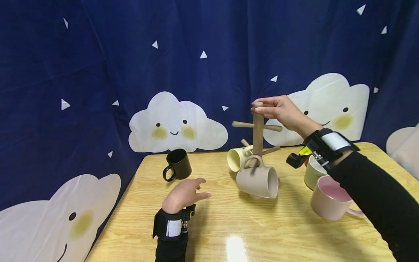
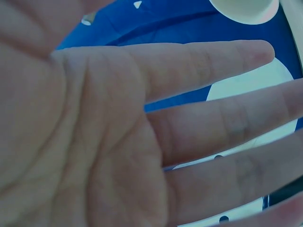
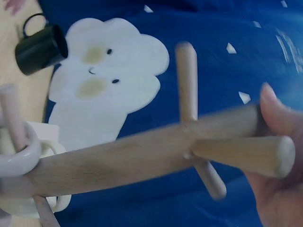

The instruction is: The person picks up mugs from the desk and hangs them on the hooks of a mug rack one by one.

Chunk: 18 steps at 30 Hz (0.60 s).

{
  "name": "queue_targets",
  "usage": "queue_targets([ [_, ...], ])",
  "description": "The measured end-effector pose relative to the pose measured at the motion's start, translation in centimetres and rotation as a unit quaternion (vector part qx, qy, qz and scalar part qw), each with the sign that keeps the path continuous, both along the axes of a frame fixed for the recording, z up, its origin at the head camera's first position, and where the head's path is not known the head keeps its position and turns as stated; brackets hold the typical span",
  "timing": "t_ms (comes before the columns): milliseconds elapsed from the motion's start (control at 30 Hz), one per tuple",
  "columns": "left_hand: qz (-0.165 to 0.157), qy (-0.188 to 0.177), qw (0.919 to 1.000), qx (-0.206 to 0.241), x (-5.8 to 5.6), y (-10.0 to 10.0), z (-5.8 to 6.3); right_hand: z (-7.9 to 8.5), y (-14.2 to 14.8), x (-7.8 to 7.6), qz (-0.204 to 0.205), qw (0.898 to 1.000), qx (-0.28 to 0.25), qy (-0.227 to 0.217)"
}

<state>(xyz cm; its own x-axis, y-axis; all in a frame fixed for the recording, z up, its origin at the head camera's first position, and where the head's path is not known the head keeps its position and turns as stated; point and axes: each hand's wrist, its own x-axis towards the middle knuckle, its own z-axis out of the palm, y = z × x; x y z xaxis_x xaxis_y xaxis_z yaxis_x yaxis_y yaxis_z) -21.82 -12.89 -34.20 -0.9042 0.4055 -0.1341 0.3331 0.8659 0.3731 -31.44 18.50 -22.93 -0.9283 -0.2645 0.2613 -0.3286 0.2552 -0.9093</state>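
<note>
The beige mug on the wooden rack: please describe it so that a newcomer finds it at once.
On the table, find the wooden rack whose top the right hand holds. Two mugs are at its lower pegs: a pale yellow mug and, nearer the camera, the beige mug. In the head view, the beige one's mouth faces right, the yellow one's left.

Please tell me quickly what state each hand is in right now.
Left hand: open, holding nothing.
Right hand: closed, holding the wooden mug stand by the top of its post.
</note>
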Motion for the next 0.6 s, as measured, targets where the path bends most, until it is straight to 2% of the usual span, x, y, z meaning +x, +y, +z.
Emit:
queue_targets([
  [133, -0.002, 0.003, 1.0, 0.001, 0.0, 0.1, 0.1, 0.0, -1.3, 1.3, -0.091, 0.995, 0.014, 0.037],
  [300, -0.004, 0.0, 1.0, 0.002, 0.1, 0.1, 0.3, 0.0, -3.0, 2.7, -0.222, 0.971, 0.067, 0.06],
  [367, -0.004, -0.001, 1.0, 0.003, 0.2, 0.2, 0.4, 0.0, -3.3, 3.0, -0.25, 0.963, 0.079, 0.064],
  [433, -0.005, 0.0, 1.0, 0.002, 0.2, 0.2, 0.4, 0.0, -3.1, 3.0, -0.253, 0.961, 0.088, 0.069],
  [500, -0.004, -0.003, 1.0, 0.002, 0.3, 0.2, 0.5, 0.1, -2.5, 2.8, -0.232, 0.965, 0.1, 0.073],
  [600, -0.004, -0.005, 1.0, 0.003, 0.3, 0.2, 0.5, 0.3, -1.2, 2.0, -0.147, 0.98, 0.113, 0.068],
])
